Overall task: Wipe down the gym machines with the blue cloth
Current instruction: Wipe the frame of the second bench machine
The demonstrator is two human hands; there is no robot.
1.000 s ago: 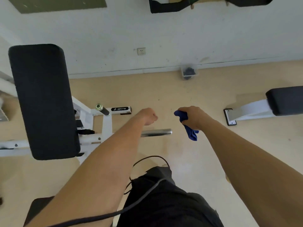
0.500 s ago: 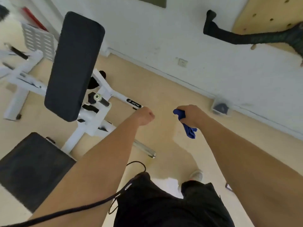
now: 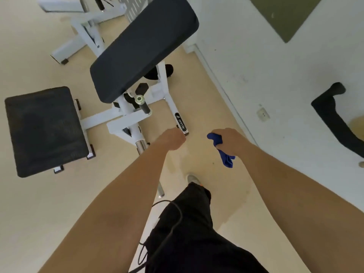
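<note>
Right hand (image 3: pixel 231 141) gripping blue cloth (image 3: pixel 224 152), left hand (image 3: pixel 173 141) fisted, empty

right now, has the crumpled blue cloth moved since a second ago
Cannot tell: view swung; the blue cloth stays near the labelled white frame leg.

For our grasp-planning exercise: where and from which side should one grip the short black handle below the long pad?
Probably wrap the black sleeve below its silver end cap, coming from the wall side: it juts free of the white frame, while the long pad overhangs the other side.
</note>
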